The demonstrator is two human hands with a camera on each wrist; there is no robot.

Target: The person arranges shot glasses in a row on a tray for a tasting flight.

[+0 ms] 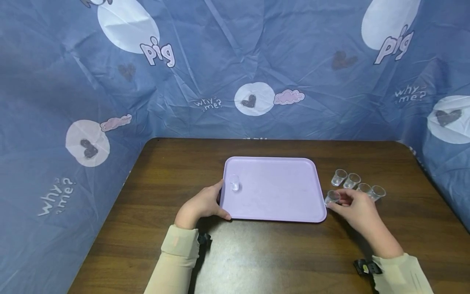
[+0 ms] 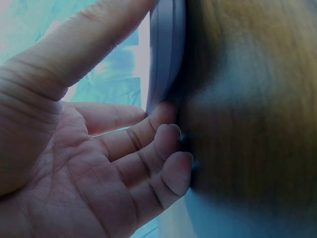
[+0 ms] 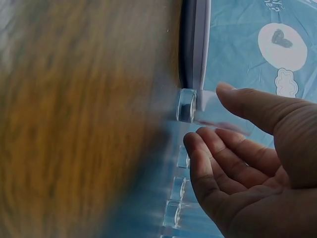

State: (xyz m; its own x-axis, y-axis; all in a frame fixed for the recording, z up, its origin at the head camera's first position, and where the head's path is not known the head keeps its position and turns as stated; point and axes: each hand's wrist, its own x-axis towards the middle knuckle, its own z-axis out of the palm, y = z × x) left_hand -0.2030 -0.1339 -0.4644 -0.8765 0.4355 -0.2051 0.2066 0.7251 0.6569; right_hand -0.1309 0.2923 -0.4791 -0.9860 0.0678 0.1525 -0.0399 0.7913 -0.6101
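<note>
A lilac tray [image 1: 271, 188] lies on the wooden table. My left hand [image 1: 203, 204] holds its near-left corner, thumb at the front edge and fingers along the left side; in the left wrist view the fingertips [image 2: 176, 173] touch down beside the tray's edge [image 2: 166, 49]. One small clear plastic cup [image 1: 235, 183] stands upright on the tray's left part. Just off the right edge, my right hand [image 1: 356, 208] pinches another clear cup [image 1: 332, 197] between thumb and fingers. Whether that cup's base [image 3: 186, 105] touches the table cannot be told.
Several more clear cups stand in a slanting row right of the tray, among them a far one [image 1: 339, 177] and one at the right end [image 1: 378, 192], close behind my right hand. A blue printed cloth [image 1: 220, 81] hangs behind the table [image 1: 176, 163].
</note>
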